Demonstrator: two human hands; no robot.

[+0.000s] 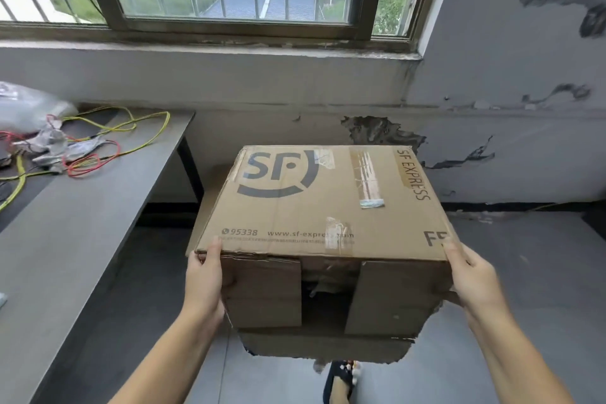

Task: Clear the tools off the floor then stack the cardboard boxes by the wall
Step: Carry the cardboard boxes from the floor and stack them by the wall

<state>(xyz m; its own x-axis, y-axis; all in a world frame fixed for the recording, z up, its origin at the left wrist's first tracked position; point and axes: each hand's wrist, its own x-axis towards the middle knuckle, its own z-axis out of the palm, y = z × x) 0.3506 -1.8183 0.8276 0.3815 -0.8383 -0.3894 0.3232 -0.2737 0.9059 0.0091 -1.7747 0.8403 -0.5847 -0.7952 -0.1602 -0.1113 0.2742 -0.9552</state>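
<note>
Left hand [204, 282] and right hand [472, 275] each grip the brown printed cardboard box [323, 207] (near flaps torn) above the grey floor [524, 272].

Two bare forearms enter from the lower edge, uncovered to the frame's border, with no sleeve, watch, ring or glove visible on either the left hand [204, 275] or the right hand [472, 275]. Below, between the forearms, one foot wears a dark open sandal [337, 380]; finer detail of its straps is blurred.
</note>
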